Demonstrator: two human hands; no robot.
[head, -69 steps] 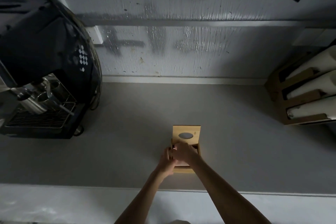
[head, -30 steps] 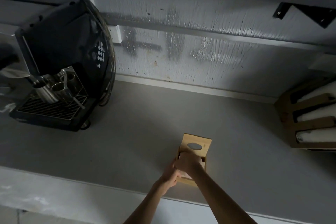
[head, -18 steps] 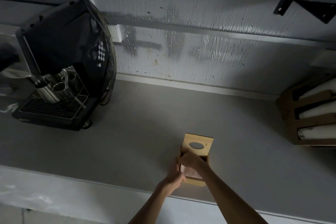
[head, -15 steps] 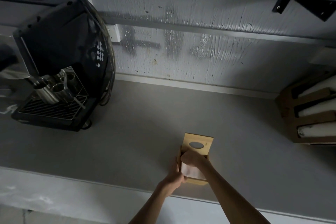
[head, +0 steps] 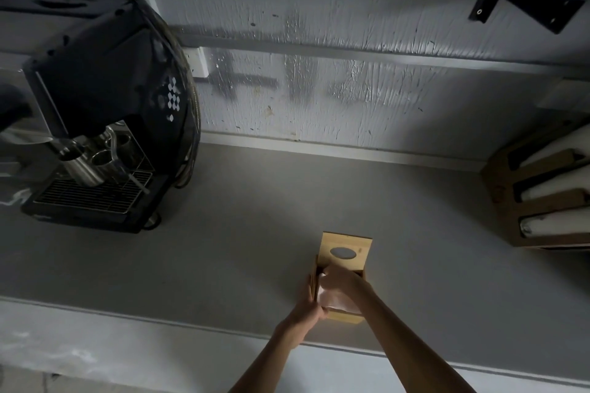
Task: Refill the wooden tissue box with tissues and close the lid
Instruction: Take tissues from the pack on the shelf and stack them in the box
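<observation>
Two hands work at a light wooden tissue box [head: 345, 317] near the bench's [head: 242, 233] front edge, its lid [head: 346, 252] with an oval slot standing raised. Right hand [head: 343, 281] fingers press white tissues [head: 335, 298] into the box; left hand [head: 308, 308] grasps its left side, forearms reaching from below.

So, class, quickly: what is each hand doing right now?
Left hand: wrapped around the left side of the wooden tissue box, steadying it.
Right hand: pressing the tissues down into the open box; grip cannot be told.
</observation>
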